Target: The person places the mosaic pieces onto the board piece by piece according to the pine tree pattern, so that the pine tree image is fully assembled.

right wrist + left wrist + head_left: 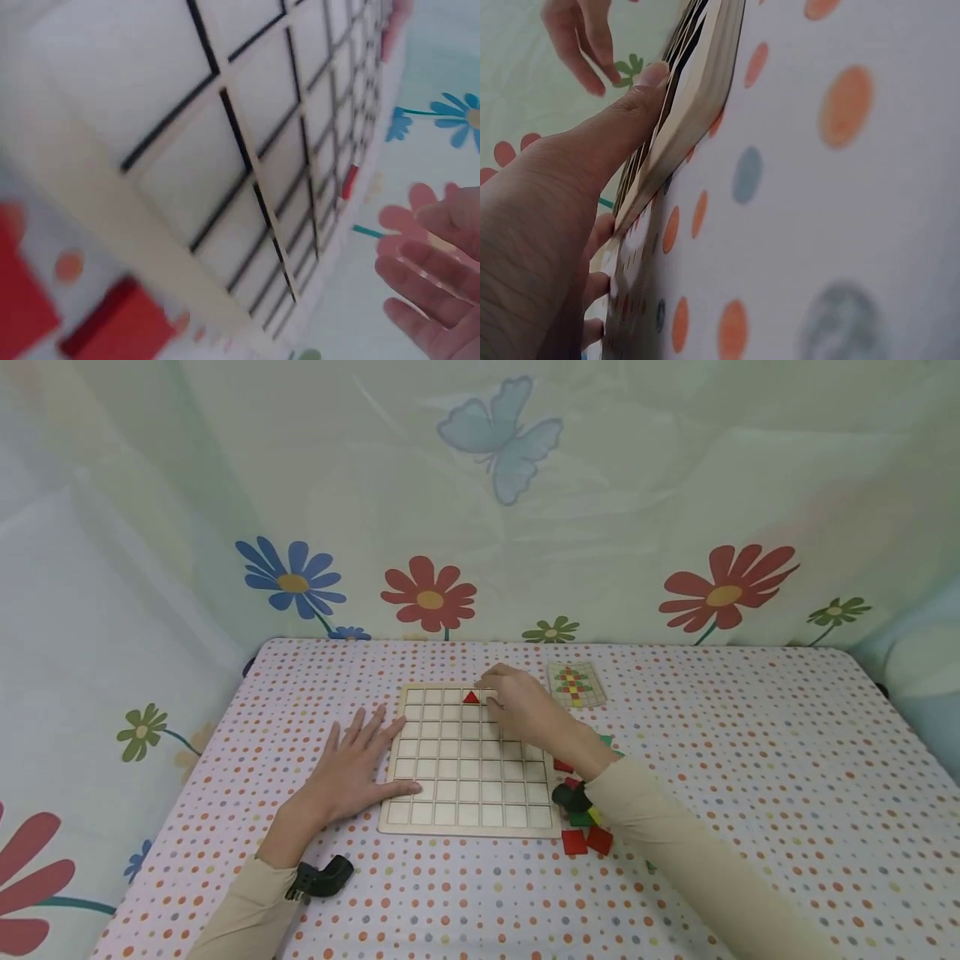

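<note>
A wooden grid board [447, 768] lies on the dotted table, with a small red triangle [471, 697] in a cell of its far row. My left hand [348, 781] is spread flat along the board's left side. Its thumb rests on the board's edge, also seen in the left wrist view. Over the far row, just right of the triangle, is my right hand [528, 706]. Its fingers are loosely bent, and the right wrist view shows nothing between thumb and fingers [420, 289].
Several red, green and yellow pieces [574, 842] lie by the board's right edge, partly hidden under my right forearm. A pattern card [576, 685] with a coloured tree design sits beyond them at the far right of the board. A flowered curtain [600, 527] hangs behind the table.
</note>
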A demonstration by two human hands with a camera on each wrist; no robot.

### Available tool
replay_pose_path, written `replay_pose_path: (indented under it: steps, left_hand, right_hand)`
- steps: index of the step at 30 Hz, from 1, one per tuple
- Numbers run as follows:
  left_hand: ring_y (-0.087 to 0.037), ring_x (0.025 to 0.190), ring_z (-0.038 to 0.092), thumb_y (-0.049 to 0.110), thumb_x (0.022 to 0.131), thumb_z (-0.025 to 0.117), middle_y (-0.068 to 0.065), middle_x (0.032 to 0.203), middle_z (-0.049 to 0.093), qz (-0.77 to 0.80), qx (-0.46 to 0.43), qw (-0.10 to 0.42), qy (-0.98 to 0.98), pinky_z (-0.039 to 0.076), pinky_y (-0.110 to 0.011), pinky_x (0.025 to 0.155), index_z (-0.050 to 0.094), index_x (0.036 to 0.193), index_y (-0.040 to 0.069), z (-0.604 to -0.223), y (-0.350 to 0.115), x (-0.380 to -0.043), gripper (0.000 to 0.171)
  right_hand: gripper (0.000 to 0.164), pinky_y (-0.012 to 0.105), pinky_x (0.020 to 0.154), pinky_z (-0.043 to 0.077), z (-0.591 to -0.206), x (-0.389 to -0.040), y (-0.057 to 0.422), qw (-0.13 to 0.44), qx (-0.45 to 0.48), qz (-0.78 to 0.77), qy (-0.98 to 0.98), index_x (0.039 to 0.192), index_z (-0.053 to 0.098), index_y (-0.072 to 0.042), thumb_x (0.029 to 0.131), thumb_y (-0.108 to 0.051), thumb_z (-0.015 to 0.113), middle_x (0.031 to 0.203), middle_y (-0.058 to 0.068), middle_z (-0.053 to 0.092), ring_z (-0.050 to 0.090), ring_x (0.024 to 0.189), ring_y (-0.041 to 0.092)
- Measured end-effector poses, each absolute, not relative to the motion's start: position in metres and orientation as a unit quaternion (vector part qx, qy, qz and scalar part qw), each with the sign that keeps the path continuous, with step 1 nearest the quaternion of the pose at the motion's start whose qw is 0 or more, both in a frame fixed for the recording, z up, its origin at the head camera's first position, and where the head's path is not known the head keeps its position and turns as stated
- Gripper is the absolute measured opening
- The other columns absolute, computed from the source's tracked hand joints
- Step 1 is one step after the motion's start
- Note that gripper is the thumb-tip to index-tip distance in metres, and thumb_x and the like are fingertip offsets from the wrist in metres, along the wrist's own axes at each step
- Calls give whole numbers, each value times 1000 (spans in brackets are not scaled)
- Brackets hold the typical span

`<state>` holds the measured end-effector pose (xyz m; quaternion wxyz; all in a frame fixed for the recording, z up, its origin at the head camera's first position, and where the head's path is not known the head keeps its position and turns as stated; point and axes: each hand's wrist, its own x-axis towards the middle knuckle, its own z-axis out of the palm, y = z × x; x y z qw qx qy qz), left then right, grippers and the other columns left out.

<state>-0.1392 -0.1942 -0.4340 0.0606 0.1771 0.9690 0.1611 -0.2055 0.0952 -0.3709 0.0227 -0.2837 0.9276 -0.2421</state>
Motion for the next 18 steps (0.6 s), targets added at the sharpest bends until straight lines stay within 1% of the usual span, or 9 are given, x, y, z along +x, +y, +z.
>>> replay_pose_path:
  steps: [1,2,4,6,8,12,15,18]
  left_hand:
    - [-44,160,5,73,90,64,-16,174,13,162,177,63,969,2,-71,123,27,168,18,-434,-194,-139,103]
    - [-44,160,5,73,90,64,-16,174,13,163,176,64,969,2,-71,123,27,168,18,-434,-194,-139,103]
    - [-44,160,5,74,90,64,-16,174,12,163,174,66,969,2,-71,123,26,168,18,-435,-194,-139,103]
    - [-44,160,4,74,90,64,-16,175,12,160,172,68,970,1,-71,123,26,168,19,-436,-194,-139,104]
    - [-44,160,3,74,89,64,-16,175,10,157,171,70,970,1,-71,123,24,169,19,-437,-195,-140,104]
    - [-44,160,2,74,89,64,-15,175,9,152,174,70,970,0,-70,124,22,169,19,-436,-194,-140,105]
    - [-45,160,3,75,89,64,-17,175,11,156,177,65,970,0,-71,123,24,169,18,-434,-193,-140,105]
    - [-46,159,5,75,89,64,-18,174,13,160,177,62,969,1,-72,122,26,168,17,-434,-192,-139,105]
  right_hand:
    - [30,44,91,59,-367,-202,101,24,-278,-246,928,130,69,6,100,1,64,137,22,63,67,117,37]
    - [29,45,96,58,-363,-198,108,22,-274,-247,929,128,70,5,100,1,65,137,22,63,64,124,37]
    - [28,47,99,57,-356,-191,122,19,-273,-243,931,126,72,5,99,1,67,137,22,62,61,127,39]
    - [26,47,98,57,-351,-185,136,11,-275,-226,935,123,73,4,98,1,69,136,21,62,62,125,39]
    - [25,47,95,59,-348,-178,152,4,-278,-210,937,122,74,4,97,1,71,136,21,61,63,121,38]
    - [28,46,90,61,-341,-167,181,-6,-282,-187,941,120,74,4,93,2,77,132,20,62,64,116,36]
    - [29,48,90,61,-341,-162,198,6,-270,-186,945,120,75,2,91,1,79,128,20,64,65,114,36]
    - [27,45,87,61,-348,-162,210,37,-250,-200,947,117,75,1,90,-1,80,123,18,66,65,107,33]
